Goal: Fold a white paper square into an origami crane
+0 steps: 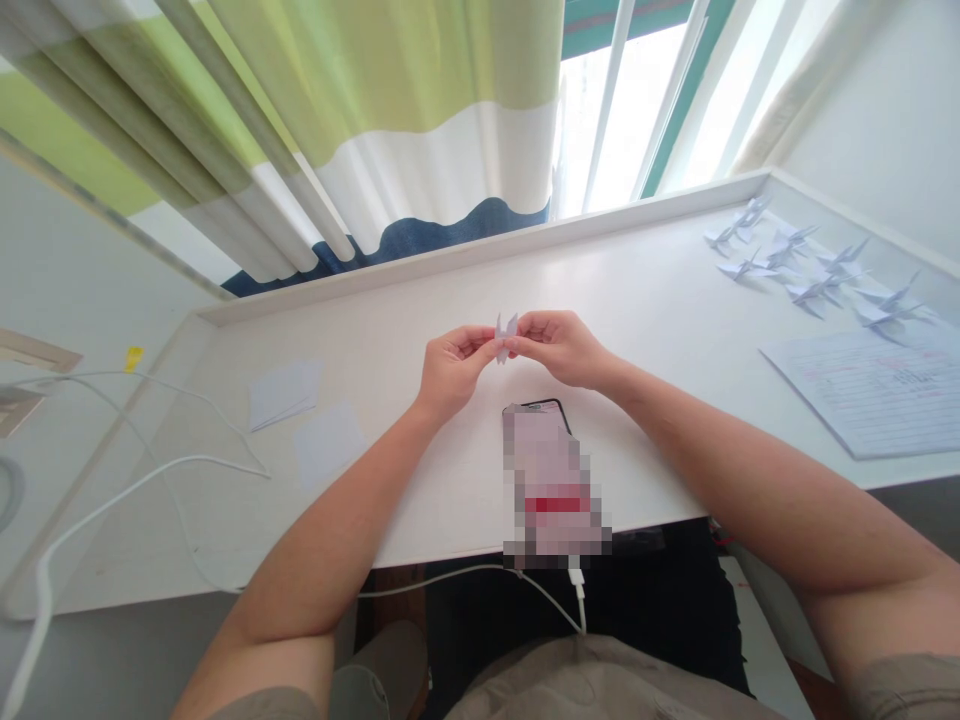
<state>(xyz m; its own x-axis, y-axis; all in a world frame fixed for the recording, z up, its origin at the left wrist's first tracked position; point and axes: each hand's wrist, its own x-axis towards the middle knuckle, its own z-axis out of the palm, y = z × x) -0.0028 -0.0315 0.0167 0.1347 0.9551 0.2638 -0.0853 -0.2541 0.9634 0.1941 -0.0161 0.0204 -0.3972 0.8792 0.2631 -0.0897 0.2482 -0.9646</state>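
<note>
A small folded white paper figure (506,335) is held up over the white desk (420,300), between both hands. My left hand (450,368) pinches its left side with fingers closed. My right hand (559,345) pinches its right side, fingers curled. The two hands nearly touch. Just below them a phone (551,480) lies on the desk near the front edge, its screen blurred.
Several folded paper cranes (817,265) lie at the desk's far right, beside a lined sheet (874,390). Square white papers (285,392) sit at the left. White cables (150,470) trail across the left side. A striped curtain (337,130) and window are behind.
</note>
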